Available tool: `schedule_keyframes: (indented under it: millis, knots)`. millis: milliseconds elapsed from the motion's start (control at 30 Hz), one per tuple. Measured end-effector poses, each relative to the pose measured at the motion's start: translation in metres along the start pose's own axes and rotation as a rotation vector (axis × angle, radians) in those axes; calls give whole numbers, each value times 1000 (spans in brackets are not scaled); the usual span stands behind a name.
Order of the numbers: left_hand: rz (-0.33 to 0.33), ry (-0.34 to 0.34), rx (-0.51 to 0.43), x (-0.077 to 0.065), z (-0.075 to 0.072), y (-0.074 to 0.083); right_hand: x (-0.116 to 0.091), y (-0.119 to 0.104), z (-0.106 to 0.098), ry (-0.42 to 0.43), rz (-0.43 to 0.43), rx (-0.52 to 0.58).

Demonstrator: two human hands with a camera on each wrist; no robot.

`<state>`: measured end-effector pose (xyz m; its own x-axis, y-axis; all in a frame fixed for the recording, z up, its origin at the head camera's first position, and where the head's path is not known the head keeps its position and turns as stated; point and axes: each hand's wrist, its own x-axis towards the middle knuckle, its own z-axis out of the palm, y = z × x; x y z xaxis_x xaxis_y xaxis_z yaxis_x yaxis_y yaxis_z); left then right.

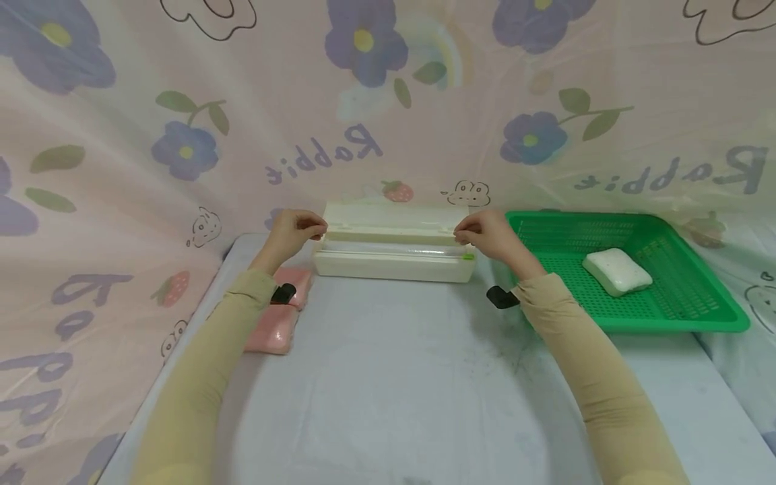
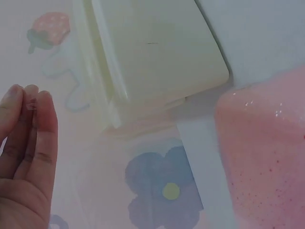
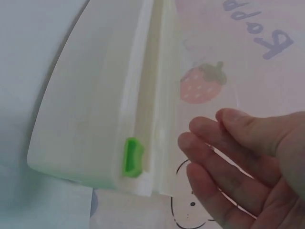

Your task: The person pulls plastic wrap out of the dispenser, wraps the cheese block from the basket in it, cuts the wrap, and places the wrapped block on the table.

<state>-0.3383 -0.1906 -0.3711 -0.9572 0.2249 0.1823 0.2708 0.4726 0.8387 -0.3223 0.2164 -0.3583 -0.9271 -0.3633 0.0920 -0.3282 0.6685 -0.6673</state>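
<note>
Spanning an open cream cling-film dispenser (image 1: 394,267) at twelve o'clock on the table (image 1: 388,377), left hand (image 1: 294,232) and right hand (image 1: 494,236) bring thumb and fingers together, apparently pinching clear film (image 2: 31,102) near both ends, likely to keep it even. Glossy pink blocks (image 1: 271,330) sit at ten o'clock; a green basket (image 1: 642,325) holding a white block (image 1: 618,271) sits at two, seemingly within reach.

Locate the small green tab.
In the head view, the green tab is at the right end of the white box, left of the green basket.
</note>
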Motion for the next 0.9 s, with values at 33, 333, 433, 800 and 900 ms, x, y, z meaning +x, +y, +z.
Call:
schedule_keyframes:
  millis: [33,333,433,800,900]
  knots:
    - [10,3,7,0,0,1,-2,-1,0,10,-6,1]
    - [73,60,71,-4,-3,12,-13,-9,-6,82,-10,9]
    - [121,105,96,-5,-5,17,-16,-13,-8,114,-22,7]
    - [199,198,103,-13,-11,34,-29,-27,-11,242,-149,-53]
    - [218,199,101,-14,-13,38,-34,-33,-14,280,-179,-71]
